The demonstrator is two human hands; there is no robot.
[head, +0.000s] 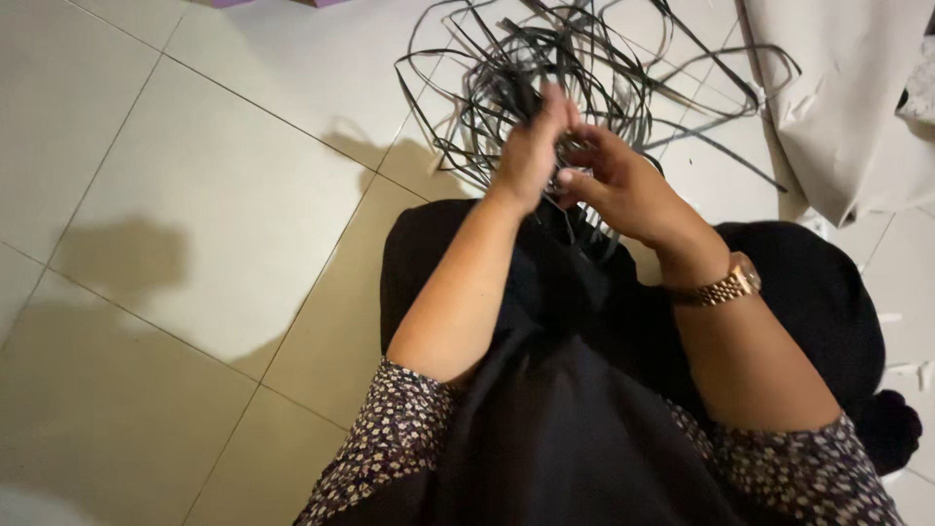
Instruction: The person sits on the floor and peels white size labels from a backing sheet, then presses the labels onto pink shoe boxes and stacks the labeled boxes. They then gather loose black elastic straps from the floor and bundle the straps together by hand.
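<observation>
A loose tangle of thin black and grey strips (575, 58) lies on the tiled floor in front of me. My left hand (531, 146) grips a bunch of these strips, fingers closed around them. My right hand (618, 180), with a gold-coloured watch (726, 285) on its wrist, pinches the same strips just beside the left hand. Both hands meet above my lap, which is covered by black cloth (565, 321). The strip ends under my hands are hidden.
Cream floor tiles (214, 195) stretch to the left. A crumpled beige sheet (847, 97) lies at the upper right. Small white scraps (901, 370) sit on the floor at the right edge. My sleeves are dark with a small floral print.
</observation>
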